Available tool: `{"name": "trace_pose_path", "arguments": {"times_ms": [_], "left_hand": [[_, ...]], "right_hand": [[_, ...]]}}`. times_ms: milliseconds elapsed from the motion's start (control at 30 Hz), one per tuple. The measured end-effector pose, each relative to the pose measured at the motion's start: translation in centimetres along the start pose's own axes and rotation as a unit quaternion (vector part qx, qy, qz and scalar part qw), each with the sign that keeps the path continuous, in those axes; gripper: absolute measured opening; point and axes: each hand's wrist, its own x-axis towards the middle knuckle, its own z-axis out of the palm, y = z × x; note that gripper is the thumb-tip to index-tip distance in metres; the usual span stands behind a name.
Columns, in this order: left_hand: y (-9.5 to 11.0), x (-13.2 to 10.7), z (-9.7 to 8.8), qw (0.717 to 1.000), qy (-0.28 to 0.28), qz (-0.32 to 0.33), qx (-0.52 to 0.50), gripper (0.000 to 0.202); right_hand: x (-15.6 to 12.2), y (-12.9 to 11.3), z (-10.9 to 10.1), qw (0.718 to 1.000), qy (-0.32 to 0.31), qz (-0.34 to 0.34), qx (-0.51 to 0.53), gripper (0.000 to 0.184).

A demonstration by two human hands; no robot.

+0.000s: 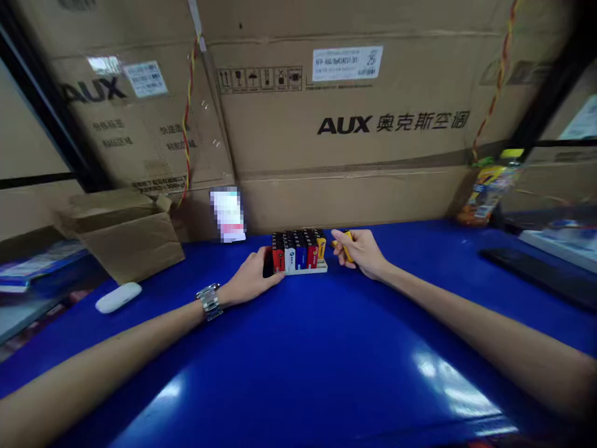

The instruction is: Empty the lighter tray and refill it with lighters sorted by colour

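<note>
Rows of lighters with black tops stand upright in a white tray [305, 270] on the blue table. Along the front are a red lighter [278, 259], a white lighter [290, 259], a blue lighter [301, 254] and a second red lighter [312, 256]. A yellow lighter [321, 247] stands at the right, set back from the tray's front edge. My left hand [249, 278] grips the left end of the tray, thumb in front, the other fingers partly hidden behind. Just right of the tray, my right hand [367, 256] is closed on yellow lighters [348, 246]; their exact number is unclear.
Large cardboard boxes [396, 149] form a wall behind the table [298, 361]. A lit phone [228, 214] leans there. Toward the left are an open carton [135, 242] and a white case [119, 297]. A drink bottle [489, 190] and a dark flat object [536, 274] are at right.
</note>
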Motion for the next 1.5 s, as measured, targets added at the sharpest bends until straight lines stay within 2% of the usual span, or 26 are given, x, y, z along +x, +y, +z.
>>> {"name": "trace_pose_path", "arguments": {"times_ms": [200,267,433,533,633,800,900,1100,1333,1500], "left_hand": [[0.1,-0.1,0.0,1.000,0.011,0.010,-0.012,0.061],[0.2,-0.1,0.0,1.000,0.009,0.010,-0.017,0.062],[0.1,-0.1,-0.1,1.000,0.007,0.011,-0.018,0.061],[-0.1,-0.1,0.0,1.000,0.009,0.014,-0.016,0.061],[-0.1,0.0,0.0,1.000,0.012,0.015,-0.012,0.061],[-0.1,-0.1,0.0,1.000,0.010,0.013,-0.012,0.062],[-0.1,-0.1,0.0,1.000,0.012,0.013,-0.009,0.062],[-0.2,0.0,0.1,1.000,0.015,0.023,-0.013,0.061],[-0.2,0.0,0.1,0.999,0.022,0.030,-0.014,0.057],[-0.1,0.0,0.1,0.999,0.018,0.026,-0.012,0.059]], "right_hand": [[0.4,0.2,0.4,0.995,0.016,-0.090,-0.030,0.040],[0.1,-0.2,0.5,0.997,0.028,-0.077,0.001,0.038],[-0.8,-1.5,0.7,0.995,0.018,0.048,0.085,0.050],[-1.3,-2.0,1.2,0.989,0.013,0.081,0.122,0.049],[-1.6,-2.2,1.9,0.986,0.020,0.085,0.146,0.043],[-1.9,-1.6,2.8,0.991,0.028,0.064,0.112,0.040],[-1.9,-1.4,2.8,0.993,0.033,0.059,0.100,0.039],[-1.9,-1.8,2.7,0.992,0.004,0.073,0.104,0.045],[-1.7,-1.0,2.9,0.998,0.043,0.029,0.033,0.031],[-1.8,-1.2,2.9,0.998,0.042,0.030,0.033,0.032]]}}
